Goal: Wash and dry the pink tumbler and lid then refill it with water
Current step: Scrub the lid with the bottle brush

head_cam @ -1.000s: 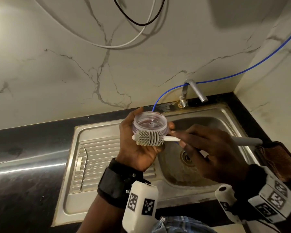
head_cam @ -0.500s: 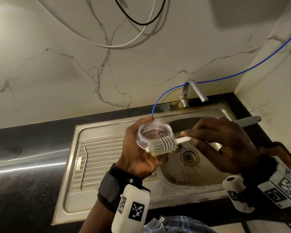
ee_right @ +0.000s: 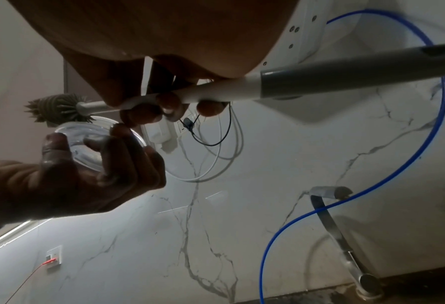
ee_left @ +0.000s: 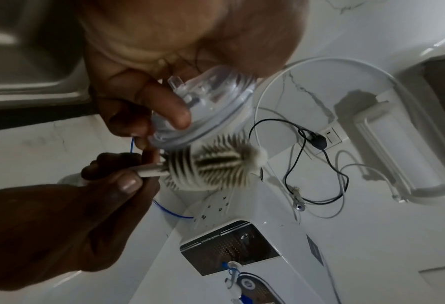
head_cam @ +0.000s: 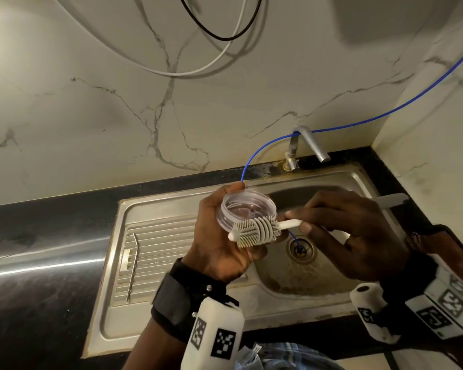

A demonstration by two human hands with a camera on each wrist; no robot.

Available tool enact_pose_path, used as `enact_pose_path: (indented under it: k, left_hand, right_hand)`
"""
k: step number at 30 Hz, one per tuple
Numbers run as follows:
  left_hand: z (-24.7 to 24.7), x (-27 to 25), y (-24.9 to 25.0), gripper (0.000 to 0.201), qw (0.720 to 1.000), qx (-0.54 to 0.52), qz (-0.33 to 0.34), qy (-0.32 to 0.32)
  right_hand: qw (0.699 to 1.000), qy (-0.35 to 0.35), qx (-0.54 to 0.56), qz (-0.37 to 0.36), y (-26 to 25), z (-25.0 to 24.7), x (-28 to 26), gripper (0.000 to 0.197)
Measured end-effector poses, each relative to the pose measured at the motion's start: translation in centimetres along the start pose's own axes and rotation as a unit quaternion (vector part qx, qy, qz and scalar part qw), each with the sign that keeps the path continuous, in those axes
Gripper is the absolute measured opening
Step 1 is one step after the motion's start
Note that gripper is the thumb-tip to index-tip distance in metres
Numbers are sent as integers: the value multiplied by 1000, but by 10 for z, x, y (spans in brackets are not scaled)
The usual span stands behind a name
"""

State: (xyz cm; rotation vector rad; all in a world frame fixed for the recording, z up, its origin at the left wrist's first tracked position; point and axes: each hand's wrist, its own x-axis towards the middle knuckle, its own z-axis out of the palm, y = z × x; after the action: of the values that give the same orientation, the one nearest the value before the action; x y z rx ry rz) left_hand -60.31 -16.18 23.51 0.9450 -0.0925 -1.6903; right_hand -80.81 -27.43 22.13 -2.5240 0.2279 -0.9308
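- Lid point(head_cam: 247, 210): a clear plastic tumbler lid, held near the centre of the head view above the steel sink point(head_cam: 358, 180), its open underside facing up.
- Left hand point(head_cam: 219, 244) cups the lid from below, fingers curled round its rim; in the left wrist view one fingertip point(ee_left: 177, 115) presses on the lid's outer face.
- Right hand point(head_cam: 350, 233) is clamped on the white shaft of a bottle brush point(head_cam: 257, 232), fingers wrapped round it; the grey handle end sticks out past the hand toward the right edge of the frame.
- The brush's ribbed grey head lies against the near rim of the lid, touching it.
- The sink has a ribbed draining board at the left of the frame, where a thin bent metal straw point(head_cam: 133, 265) lies alone.
- Black countertop point(head_cam: 38, 222) surrounds the sink; white marble-veined wall point(head_cam: 91, 102) fills the upper half of the frame.
- A metal tap point(head_cam: 309, 145) stands at the back of the sink, upper right of centre; a blue tube point(head_cam: 385, 113) runs past it from the upper right and down into the drain point(head_cam: 301, 248).
- White and black cables loop along the top of the frame.
- The pink tumbler itself appears in none of the views.
- Both wrist views are dim; the brush head is blurred in the left one.
- Whether water is running I cannot tell.
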Motion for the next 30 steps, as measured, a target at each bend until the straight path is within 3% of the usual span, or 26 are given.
enact_pose_path:
  k: [5, 9, 16, 23, 26, 30]
  left_hand:
    - [-5, -1, 5, 62, 998, -33, 60, 12]
    - [-7, 2, -1, 58, 997, -31, 60, 23]
    - [-1, 14, -7, 62, 979, -25, 167, 114]
    - [11, 20, -3, 75, 938, 83, 294, 163]
    - [9, 27, -6, 69, 923, 135, 307, 188]
    - [8, 30, -24, 83, 922, 186, 293, 170]
  right_hand:
    - [999, 13, 0, 40, 11, -4, -12, 26]
    - [998, 18, 2, 59, 7, 3, -18, 26]
    - [996, 21, -29, 79, -15, 20, -12, 30]
    - [993, 43, -37, 102, -28, 32, -3, 32]
    - [991, 55, -38, 118, -34, 35, 1, 33]
    - [987, 62, -40, 142, -36, 35, 18, 31]
